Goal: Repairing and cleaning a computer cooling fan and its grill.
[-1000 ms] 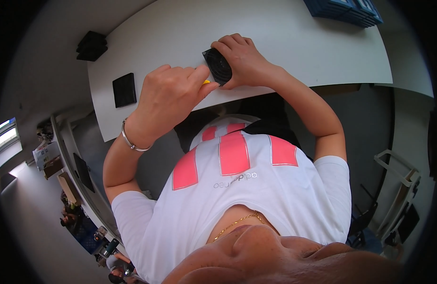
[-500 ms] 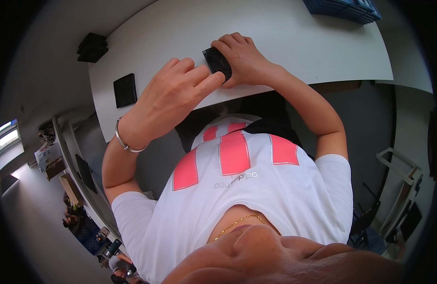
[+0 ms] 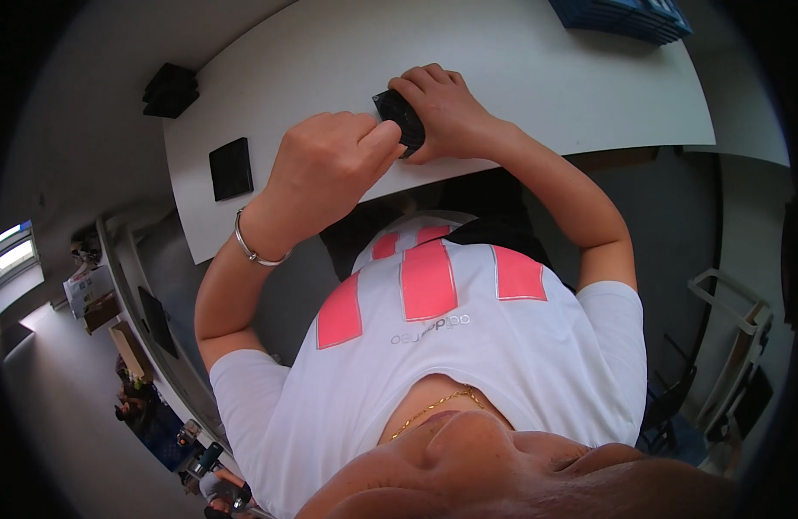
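My right hand (image 3: 442, 112) wraps round a small black square-edged object (image 3: 401, 117) from its right side, above the near edge of the white table (image 3: 537, 86). The object's face looks slightly glossy; its exact kind is not clear. From the left, my left hand (image 3: 334, 160) comes up to the object's near left side. Its fingers are curled closed, with thumb and forefinger together at the object. What lies between those fingertips, if anything, is hidden. A silver bracelet (image 3: 243, 238) circles my left wrist.
A flat black square piece (image 3: 231, 169) lies on the table's left part. Dark stacked pieces (image 3: 171, 90) sit by its far left edge. Blue stacked trays (image 3: 628, 17) stand at the far right. A chair (image 3: 671, 398) is at the lower right; people (image 3: 222, 489) are at the lower left.
My left hand has turned and its fingers have curled in more tightly, shifting slightly right and down. My right hand keeps its hold on the black object.
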